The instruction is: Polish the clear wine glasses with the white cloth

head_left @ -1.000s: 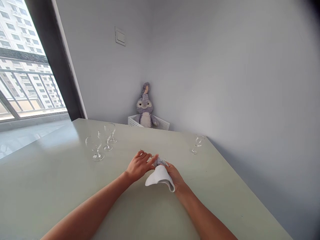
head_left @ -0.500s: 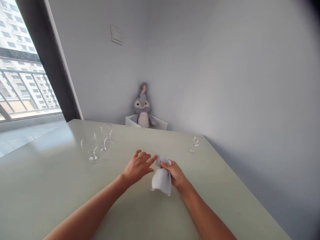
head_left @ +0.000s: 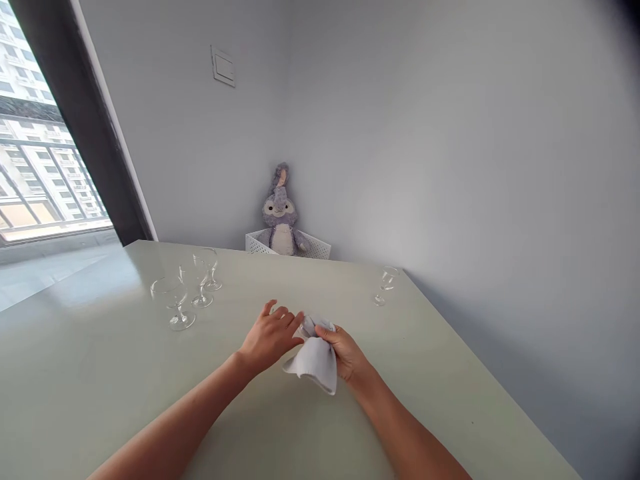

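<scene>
A white cloth (head_left: 315, 363) is bunched in my right hand (head_left: 347, 353), its thumb pressing on top and its loose end hanging toward me. Clear glass shows within the upper folds, apparently a small stemmed glass (head_left: 307, 326) mostly covered by the cloth and fingers. My left hand (head_left: 271, 338) is on the left side of this glass, fingers curled and the index finger and thumb reaching to the cloth's edge. Both hands are just above the pale green table (head_left: 280, 440).
Three stemmed glasses stand at the left: a near one (head_left: 177, 303), a middle one (head_left: 202, 283) and a far one (head_left: 213, 270). Another stemmed glass (head_left: 385, 285) stands at the far right. Behind the table, a plush rabbit (head_left: 281, 220) sits in a white perforated basket (head_left: 316, 249) against the walls.
The cloth's hanging end has swung left and spread out. Its upper folds cover more of the glass. Both hands appear slightly further left as the view shifts a little.
</scene>
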Available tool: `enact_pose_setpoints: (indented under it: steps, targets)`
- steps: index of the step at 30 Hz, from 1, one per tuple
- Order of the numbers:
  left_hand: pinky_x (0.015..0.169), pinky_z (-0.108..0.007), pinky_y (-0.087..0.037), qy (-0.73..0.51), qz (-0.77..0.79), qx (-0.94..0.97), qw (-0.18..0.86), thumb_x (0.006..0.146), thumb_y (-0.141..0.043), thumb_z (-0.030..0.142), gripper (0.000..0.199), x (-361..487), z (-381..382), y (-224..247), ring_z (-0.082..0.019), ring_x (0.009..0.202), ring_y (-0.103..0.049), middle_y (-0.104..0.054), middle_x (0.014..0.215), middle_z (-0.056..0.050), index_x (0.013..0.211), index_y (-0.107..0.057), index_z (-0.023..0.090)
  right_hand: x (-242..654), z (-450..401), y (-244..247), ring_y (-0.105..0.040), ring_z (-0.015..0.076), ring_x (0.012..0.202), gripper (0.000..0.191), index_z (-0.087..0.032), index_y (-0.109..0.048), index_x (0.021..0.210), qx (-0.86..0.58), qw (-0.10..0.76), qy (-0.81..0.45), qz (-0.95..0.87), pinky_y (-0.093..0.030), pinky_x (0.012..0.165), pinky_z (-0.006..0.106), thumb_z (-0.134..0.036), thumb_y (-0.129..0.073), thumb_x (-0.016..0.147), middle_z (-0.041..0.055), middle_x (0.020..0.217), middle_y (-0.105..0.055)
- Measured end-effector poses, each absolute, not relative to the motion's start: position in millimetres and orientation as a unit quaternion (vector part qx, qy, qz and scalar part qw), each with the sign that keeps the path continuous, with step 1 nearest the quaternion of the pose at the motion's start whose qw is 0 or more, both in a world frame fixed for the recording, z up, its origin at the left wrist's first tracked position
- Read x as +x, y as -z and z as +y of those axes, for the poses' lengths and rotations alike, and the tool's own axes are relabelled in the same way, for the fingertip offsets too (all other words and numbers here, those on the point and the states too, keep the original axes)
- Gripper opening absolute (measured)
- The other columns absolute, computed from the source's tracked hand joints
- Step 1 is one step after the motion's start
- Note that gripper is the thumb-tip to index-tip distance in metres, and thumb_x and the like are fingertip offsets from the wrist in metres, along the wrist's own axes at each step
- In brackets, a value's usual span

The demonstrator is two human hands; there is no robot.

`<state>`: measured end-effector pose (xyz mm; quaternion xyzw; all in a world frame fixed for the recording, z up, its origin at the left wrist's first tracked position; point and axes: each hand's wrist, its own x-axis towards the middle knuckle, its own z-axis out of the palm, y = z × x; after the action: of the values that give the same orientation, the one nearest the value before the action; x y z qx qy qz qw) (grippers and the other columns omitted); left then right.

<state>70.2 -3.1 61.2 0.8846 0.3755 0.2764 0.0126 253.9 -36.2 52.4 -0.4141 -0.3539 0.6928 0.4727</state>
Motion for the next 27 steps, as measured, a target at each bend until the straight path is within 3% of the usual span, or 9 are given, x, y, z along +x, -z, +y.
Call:
enact_pose_setpoints:
  steps: [2, 4, 7, 10, 13, 16, 21, 25, 27]
  targets:
    - [0.082, -0.036, -0.036, -0.273, 0.360, 0.892, -0.018, 0.080, -0.044, 0.051, 0.041, 70.1, -1.4, -58.7, -0.019, 0.076, -0.056, -0.062, 0.075, -0.006, 0.107, -0.055, 0.022, 251.9, -39.2, -53.7, -0.049, 0.0103, 0.052, 0.030, -0.015, -0.062, 0.080, -0.408, 0.463, -0.682, -0.393, -0.039, 0.053, 0.024, -0.037, -0.071, 0.061, -0.0016, 0.059, -0.056]
    - [0.070, -0.029, -0.037, -0.257, 0.380, 0.888, 0.030, 0.078, -0.043, 0.056, 0.042, 65.7, 2.6, -57.4, -0.015, 0.064, -0.053, -0.059, 0.066, -0.002, 0.099, -0.059, 0.023, 253.4, -42.1, -56.9, -0.051, 0.0115, 0.056, 0.026, -0.017, -0.063, 0.086, -0.418, 0.426, -0.621, -0.508, -0.040, 0.055, 0.024, -0.032, -0.067, 0.065, -0.0011, 0.064, -0.059]
    - [0.053, -0.022, -0.031, -0.213, 0.403, 0.864, 0.212, 0.078, -0.041, 0.059, 0.042, 57.1, 8.7, -58.7, -0.011, 0.053, -0.046, -0.053, 0.057, 0.003, 0.086, -0.061, 0.023, 260.0, -41.0, -60.5, -0.058, 0.0161, 0.074, 0.025, -0.023, -0.064, 0.097, -0.412, 0.363, -0.460, -0.699, -0.043, 0.068, 0.028, -0.021, -0.056, 0.073, 0.0002, 0.082, -0.065]
    - [0.048, -0.020, -0.029, -0.157, 0.361, 0.821, 0.413, 0.077, -0.040, 0.059, 0.046, 53.0, 12.9, -61.1, -0.008, 0.049, -0.042, -0.049, 0.056, 0.002, 0.070, -0.058, 0.017, 269.5, -32.2, -59.1, -0.058, 0.0175, 0.094, 0.040, -0.031, -0.062, 0.105, -0.364, 0.321, -0.305, -0.819, -0.042, 0.080, 0.031, -0.009, -0.044, 0.076, -0.0017, 0.100, -0.065]
    - [0.047, -0.019, -0.029, -0.139, 0.339, 0.783, 0.502, 0.075, -0.045, 0.056, 0.044, 53.4, 15.4, -60.8, -0.007, 0.049, -0.040, -0.047, 0.056, 0.002, 0.063, -0.053, 0.015, 283.1, -20.8, -53.8, -0.058, 0.0178, 0.099, 0.046, -0.035, -0.061, 0.106, -0.365, 0.307, -0.196, -0.857, -0.042, 0.081, 0.032, -0.005, -0.042, 0.075, -0.0035, 0.106, -0.064]
    - [0.048, -0.019, -0.031, -0.155, 0.387, 0.751, 0.512, 0.071, -0.053, 0.051, 0.036, 53.4, 17.5, -56.9, -0.008, 0.050, -0.041, -0.048, 0.059, 0.003, 0.076, -0.058, 0.016, 300.2, -13.0, -48.6, -0.058, 0.0190, 0.100, 0.047, -0.034, -0.062, 0.105, -0.423, 0.340, -0.151, -0.826, -0.042, 0.083, 0.033, -0.005, -0.044, 0.073, -0.0031, 0.110, -0.063]
    - [0.048, -0.020, -0.034, -0.204, 0.492, 0.721, 0.442, 0.075, -0.044, 0.044, 0.037, 51.2, 22.7, -47.2, -0.009, 0.052, -0.045, -0.054, 0.065, 0.001, 0.096, -0.058, 0.017, 304.3, -18.1, -50.2, -0.050, 0.0237, 0.109, 0.042, -0.029, -0.056, 0.114, -0.506, 0.496, -0.075, -0.701, -0.036, 0.093, 0.043, -0.011, -0.045, 0.077, 0.0000, 0.116, -0.058]
    - [0.046, -0.020, -0.031, -0.170, 0.527, 0.771, 0.314, 0.075, -0.044, 0.032, 0.023, 61.8, 16.4, -40.9, -0.010, 0.049, -0.047, -0.056, 0.059, 0.001, 0.079, -0.060, 0.016, 268.9, -32.1, -51.9, -0.030, 0.0298, 0.125, 0.047, -0.021, -0.046, 0.126, -0.406, 0.364, 0.052, -0.836, -0.019, 0.102, 0.051, -0.033, -0.052, 0.081, 0.0056, 0.128, -0.048]
    - [0.047, -0.021, -0.029, -0.166, 0.526, 0.789, 0.270, 0.071, -0.048, 0.025, 0.015, 71.0, 7.5, -39.7, -0.010, 0.048, -0.046, -0.053, 0.054, 0.000, 0.064, -0.057, 0.016, 251.1, -36.2, -50.4, -0.029, 0.0302, 0.125, 0.047, -0.018, -0.047, 0.124, -0.364, 0.301, 0.114, -0.874, -0.015, 0.104, 0.051, -0.037, -0.051, 0.081, 0.0078, 0.126, -0.050]
